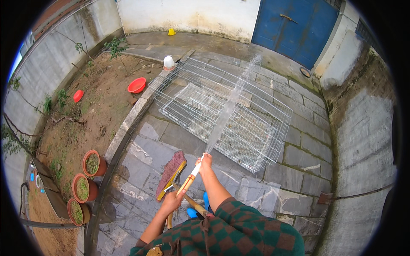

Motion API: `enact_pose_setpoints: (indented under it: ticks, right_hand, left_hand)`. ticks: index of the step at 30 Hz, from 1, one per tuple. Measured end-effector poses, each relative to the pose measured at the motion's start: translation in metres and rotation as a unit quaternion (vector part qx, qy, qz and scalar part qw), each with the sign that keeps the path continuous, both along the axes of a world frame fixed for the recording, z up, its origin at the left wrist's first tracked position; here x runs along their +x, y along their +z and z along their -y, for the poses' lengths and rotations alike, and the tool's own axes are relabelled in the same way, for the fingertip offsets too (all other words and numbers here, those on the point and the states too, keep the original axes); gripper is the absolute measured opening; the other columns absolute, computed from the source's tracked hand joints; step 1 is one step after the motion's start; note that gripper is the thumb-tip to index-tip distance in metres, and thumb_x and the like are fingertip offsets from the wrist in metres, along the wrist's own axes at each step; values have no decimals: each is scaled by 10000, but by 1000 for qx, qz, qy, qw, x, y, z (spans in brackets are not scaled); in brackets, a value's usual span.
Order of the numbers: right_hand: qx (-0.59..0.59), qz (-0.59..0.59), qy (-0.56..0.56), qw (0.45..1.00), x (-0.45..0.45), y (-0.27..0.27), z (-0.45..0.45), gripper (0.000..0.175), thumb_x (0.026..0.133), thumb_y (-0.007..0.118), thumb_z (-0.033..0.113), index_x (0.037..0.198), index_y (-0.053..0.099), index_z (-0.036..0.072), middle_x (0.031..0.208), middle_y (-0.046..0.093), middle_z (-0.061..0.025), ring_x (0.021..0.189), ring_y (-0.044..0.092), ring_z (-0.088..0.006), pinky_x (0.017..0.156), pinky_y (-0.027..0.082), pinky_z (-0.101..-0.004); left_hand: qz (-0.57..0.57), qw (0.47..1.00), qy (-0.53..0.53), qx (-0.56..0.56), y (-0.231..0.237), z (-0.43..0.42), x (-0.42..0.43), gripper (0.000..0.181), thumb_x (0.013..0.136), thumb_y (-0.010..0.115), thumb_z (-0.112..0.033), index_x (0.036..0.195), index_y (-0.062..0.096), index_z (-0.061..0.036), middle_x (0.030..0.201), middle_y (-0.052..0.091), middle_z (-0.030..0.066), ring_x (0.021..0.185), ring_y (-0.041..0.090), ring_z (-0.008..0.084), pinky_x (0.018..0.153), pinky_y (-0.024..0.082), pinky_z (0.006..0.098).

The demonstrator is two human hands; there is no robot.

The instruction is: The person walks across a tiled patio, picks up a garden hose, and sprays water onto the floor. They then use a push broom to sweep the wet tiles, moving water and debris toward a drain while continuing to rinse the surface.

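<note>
My right hand (pixel 206 160) grips the front of a white nozzle pipe (pixel 197 167), close to its tip. Farther back, my left hand (pixel 173 201) is closed around the yellowish hose (pixel 185 185), which runs on towards my body. A jet of water (pixel 225 112) leaves the tip and passes over a wire cage panel (pixel 192 72) on the stone paving. Below that panel lies finer wire mesh (pixel 243 128). Beside my hands rests a broom with purple bristles (pixel 169 171) and a yellow head; its wooden handle (pixel 193 204) slopes back to my torso.
A stone kerb (pixel 123 128) borders the soil bed on the left. Several terracotta pots (pixel 102 167) stand along it. Nearby are a red basin (pixel 136 85) and a white poultry drinker (pixel 168 62). A blue metal door (pixel 294 35) stands ahead; a concrete wall (pixel 365 134) rises right.
</note>
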State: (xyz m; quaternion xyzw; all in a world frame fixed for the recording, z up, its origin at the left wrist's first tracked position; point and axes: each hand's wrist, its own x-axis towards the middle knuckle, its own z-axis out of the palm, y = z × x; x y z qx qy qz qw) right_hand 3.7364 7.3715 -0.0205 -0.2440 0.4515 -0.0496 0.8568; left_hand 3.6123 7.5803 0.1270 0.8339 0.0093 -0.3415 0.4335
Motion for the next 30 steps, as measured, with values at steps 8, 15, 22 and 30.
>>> enact_pose_setpoints:
  ticks: [8,15,22,30]
  right_hand:
    - [14,2,-3,1000,3,-2,-11,180,1001,309,332,1005,392,172,669,445,-75,456,407,-156,402,379,-340]
    - [11,-21,22,999,2,-5,-12,174,996,322,325,996,398,168,657,435,-68,463,405,-145,400,369,-319]
    - [24,-30,42,998,5,-1,-21,156,992,328,309,997,403,172,656,432,-66,460,404,-139,397,362,-301]
    - [18,-23,61,998,12,-2,-30,178,995,325,332,1016,405,174,652,443,-70,444,401,-141,391,363,-310]
  left_hand:
    - [-6,1000,28,-11,4,-3,-2,522,925,499,-481,670,532,-26,490,472,28,382,467,125,372,391,287]
    - [-12,1000,12,-9,2,-5,-5,557,919,485,-519,694,552,-14,506,487,38,416,493,142,417,406,305]
    - [-15,1000,22,-6,5,-6,-8,571,914,486,-528,678,559,-13,517,504,48,425,504,150,426,415,309]
    - [-12,999,41,-2,10,-9,-11,579,907,492,-540,668,557,-16,519,509,48,421,500,151,418,413,311]
